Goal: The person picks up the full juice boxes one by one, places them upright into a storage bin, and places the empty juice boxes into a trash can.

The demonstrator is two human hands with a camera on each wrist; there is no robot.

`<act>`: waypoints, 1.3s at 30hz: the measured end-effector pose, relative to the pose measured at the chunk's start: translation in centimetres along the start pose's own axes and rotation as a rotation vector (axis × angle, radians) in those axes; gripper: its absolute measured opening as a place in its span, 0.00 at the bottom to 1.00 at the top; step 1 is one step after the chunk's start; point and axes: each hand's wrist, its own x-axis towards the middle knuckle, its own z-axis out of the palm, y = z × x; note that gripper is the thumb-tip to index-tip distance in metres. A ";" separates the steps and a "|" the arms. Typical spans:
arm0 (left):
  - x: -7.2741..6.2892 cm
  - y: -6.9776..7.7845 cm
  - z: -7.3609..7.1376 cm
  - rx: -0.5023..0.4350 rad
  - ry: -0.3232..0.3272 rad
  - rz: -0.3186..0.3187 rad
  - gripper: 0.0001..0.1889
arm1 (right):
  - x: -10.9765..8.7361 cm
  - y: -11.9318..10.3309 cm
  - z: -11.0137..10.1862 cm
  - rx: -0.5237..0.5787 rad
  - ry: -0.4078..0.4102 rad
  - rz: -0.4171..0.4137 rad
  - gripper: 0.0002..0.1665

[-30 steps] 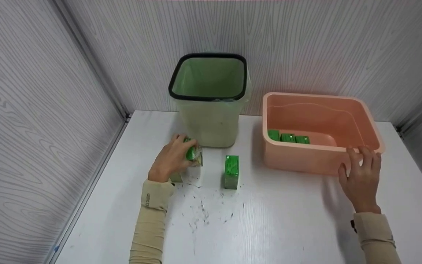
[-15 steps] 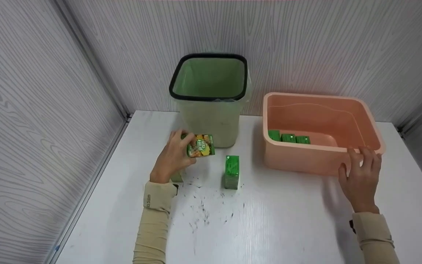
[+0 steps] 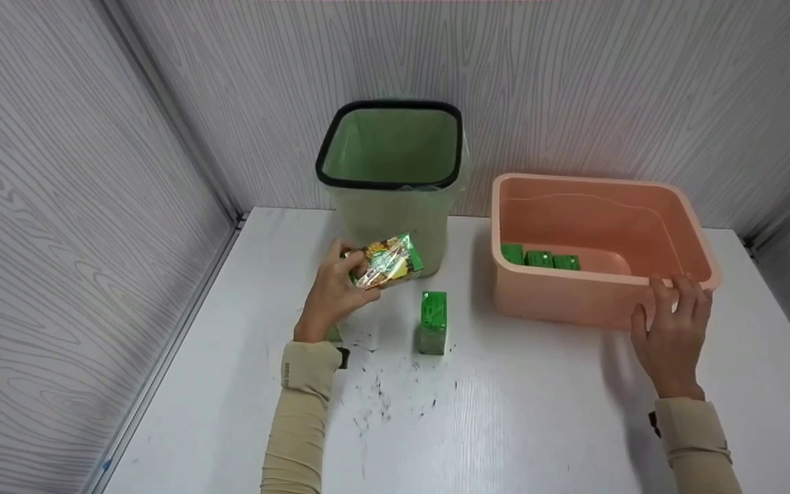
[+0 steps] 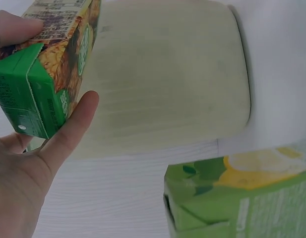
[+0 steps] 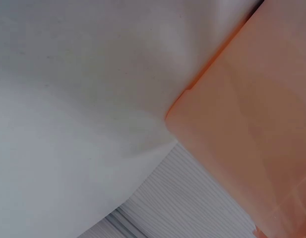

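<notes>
In the head view my left hand [image 3: 338, 288] grips a juice carton [image 3: 389, 262] with fruit pictures and green ends, tilted in front of the bin. The left wrist view shows thumb and fingers around this carton [image 4: 58, 64]. Another green-topped carton [image 3: 434, 322] stands upright on the table, right of that hand. A pale green thing [image 3: 334, 335] is mostly hidden behind the left wrist. My right hand [image 3: 673, 336] holds the front rim of a pink tub [image 3: 566, 295], fingers over the edge and thumb outside. Several green cartons [image 3: 539, 259] lie inside the tub. No right hand shows in the right wrist view.
A pale green waste bin [image 3: 395, 219] with a black rim stands at the table's back, directly beyond the left hand. Dark specks [image 3: 378, 398] are scattered on the white table [image 3: 505, 425]. Wood-patterned walls [image 3: 539, 82] close off the back and sides.
My left hand has lifted the carton and moved slightly right. The carton has turned, so its fruit-printed side now faces up. The right hand has stayed at the tub's rim.
</notes>
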 end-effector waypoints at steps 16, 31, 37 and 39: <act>1.2 1.0 2.5 -0.073 0.065 0.120 0.17 | -0.2 0.6 -0.4 -0.019 0.020 -0.008 0.23; 1.6 2.7 4.5 -0.140 0.101 0.107 0.17 | 0.1 -0.5 0.5 0.001 0.033 0.016 0.22; 2.5 3.8 6.0 -0.156 0.145 0.143 0.19 | 0.2 -0.4 0.4 0.011 0.037 0.015 0.22; 2.9 4.2 6.6 -0.166 0.153 0.146 0.20 | 0.1 -0.2 0.3 0.006 0.035 0.012 0.22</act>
